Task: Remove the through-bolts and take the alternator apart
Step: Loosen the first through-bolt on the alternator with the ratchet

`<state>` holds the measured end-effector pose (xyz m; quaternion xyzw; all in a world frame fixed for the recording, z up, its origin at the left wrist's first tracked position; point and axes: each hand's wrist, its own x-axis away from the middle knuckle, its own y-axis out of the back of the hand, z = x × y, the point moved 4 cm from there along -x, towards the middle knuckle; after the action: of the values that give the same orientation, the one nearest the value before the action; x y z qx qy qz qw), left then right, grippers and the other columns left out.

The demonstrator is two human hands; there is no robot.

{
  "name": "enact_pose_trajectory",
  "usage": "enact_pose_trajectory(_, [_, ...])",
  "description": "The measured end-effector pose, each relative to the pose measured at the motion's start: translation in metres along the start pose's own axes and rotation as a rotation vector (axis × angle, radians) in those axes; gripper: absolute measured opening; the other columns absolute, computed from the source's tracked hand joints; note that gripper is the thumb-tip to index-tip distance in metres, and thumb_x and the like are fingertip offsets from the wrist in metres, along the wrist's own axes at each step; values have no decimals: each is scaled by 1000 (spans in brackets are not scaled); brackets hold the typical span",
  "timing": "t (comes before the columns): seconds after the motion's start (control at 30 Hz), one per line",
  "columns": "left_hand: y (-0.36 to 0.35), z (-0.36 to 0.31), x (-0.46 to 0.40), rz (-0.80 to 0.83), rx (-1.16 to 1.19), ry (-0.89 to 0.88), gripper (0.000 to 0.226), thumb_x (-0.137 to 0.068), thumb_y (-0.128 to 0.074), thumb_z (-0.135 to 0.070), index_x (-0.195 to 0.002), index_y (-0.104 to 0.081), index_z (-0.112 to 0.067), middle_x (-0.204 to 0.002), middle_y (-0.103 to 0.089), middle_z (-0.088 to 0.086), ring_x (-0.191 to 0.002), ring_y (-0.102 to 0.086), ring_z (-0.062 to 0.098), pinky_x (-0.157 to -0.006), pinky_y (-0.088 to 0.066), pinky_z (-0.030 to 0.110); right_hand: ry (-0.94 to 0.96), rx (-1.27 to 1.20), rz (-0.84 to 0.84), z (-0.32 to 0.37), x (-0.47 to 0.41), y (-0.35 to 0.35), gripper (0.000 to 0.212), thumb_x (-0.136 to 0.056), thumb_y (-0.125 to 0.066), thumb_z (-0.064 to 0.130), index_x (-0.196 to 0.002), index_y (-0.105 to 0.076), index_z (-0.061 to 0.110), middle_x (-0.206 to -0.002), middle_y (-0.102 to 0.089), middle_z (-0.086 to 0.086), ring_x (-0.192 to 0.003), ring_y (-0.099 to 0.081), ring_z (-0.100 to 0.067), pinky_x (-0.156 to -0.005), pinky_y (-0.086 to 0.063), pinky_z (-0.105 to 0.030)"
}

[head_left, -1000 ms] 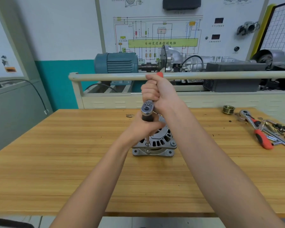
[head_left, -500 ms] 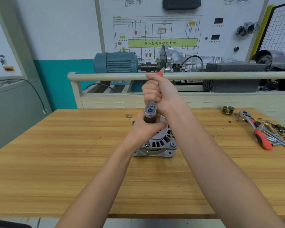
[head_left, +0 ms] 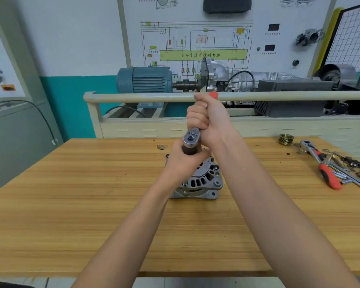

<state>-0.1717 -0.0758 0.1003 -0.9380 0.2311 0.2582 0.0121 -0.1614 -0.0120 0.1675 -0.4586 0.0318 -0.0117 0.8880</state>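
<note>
Both hands grip: right hand (head_left: 208, 119) ratchet (head_left: 192, 138), left hand (head_left: 185, 161) socket, mid-table (head_left: 71, 204).

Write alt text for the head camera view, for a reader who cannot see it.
A person's right hand grips the red-ended handle of a ratchet wrench while the left hand holds its socket extension over an alternator standing on a wooden workbench. Another red-handled ratchet and a pulley lie at the bench's far right.
</note>
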Motion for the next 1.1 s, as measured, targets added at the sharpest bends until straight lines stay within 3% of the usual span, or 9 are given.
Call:
enact_pose_trajectory(0.07, [2,1,-1,-178,102,22,32,-72,-63,-3,-56,-39,-17,-49,-38,0,-45,-31,14,-45,-28,25,157,-73,-86,4,0,5,45,-97,-45,17,-56,-29,19,-36,-20,8,-25,-16,-5,-25,-15,-17])
enact_pose_trajectory(0.13, [1,0,0,-179,77,3,33,-72,-64,-2,-55,-41,-19,-51,-39,0,-47,-32,15,-46,-29,25,152,-77,-83,5,1,6,45,-97,-44,17,-55,-29,19,-36,-19,8,-26,-15,-6,-25,-14,-17])
enact_pose_trajectory(0.33, [-3,-11,6,538,-198,3,39,-78,-69,-6,-49,-46,-18,-45,-44,-4,-43,-37,9,-48,-34,21,-301,169,217,-7,6,-7,45,-86,-49,17,-44,-33,17,-43,-13,11,-32,-8,-3,-23,-13,-15])
enact_pose_trajectory(0.57, [2,-1,-3,-176,26,135,37,-76,-61,6,-55,-38,-15,-46,-37,-4,-40,-31,8,-44,-28,21,129,-133,-94,5,-3,5,45,-98,-44,17,-56,-28,20,-35,-20,8,-24,-15,-6,-25,-13,-16])
enact_pose_trajectory(0.77, [0,-11,3,560,-202,29,32,-72,-71,-15,-49,-49,-20,-48,-46,-4,-45,-40,10,-49,-36,19,-283,89,165,-4,3,-4,50,-95,-44,19,-46,-31,18,-38,-19,9,-29,-10,-3,-24,-12,-14])
enact_pose_trajectory(0.83, [-2,-8,1,435,-184,32,37,-73,-69,-8,-48,-45,-21,-45,-44,-8,-43,-38,8,-47,-35,19,-298,105,163,-7,1,-6,52,-95,-44,20,-44,-33,16,-40,-17,10,-28,-11,-2,-23,-14,-14])
enact_pose_trajectory(0.97, [1,0,-5,-169,-20,125,37,-75,-62,5,-53,-40,-16,-44,-40,-6,-41,-33,11,-47,-29,24,61,-119,-49,4,-6,2,49,-98,-45,18,-51,-31,19,-35,-21,8,-24,-16,-5,-25,-14,-16])
enact_pose_trajectory(1.03, [3,0,-7,-133,-38,104,37,-75,-63,4,-53,-40,-16,-44,-40,-6,-41,-34,10,-46,-30,23,129,-147,-81,6,-4,5,47,-98,-44,18,-54,-29,20,-35,-20,8,-25,-15,-5,-25,-14,-17])
enact_pose_trajectory(1.1, [3,-3,-7,165,-75,51,37,-74,-68,-2,-51,-44,-18,-45,-43,-6,-41,-37,8,-45,-33,20,32,-78,-18,5,-2,4,48,-98,-44,18,-53,-29,20,-36,-20,8,-24,-16,-5,-24,-14,-16])
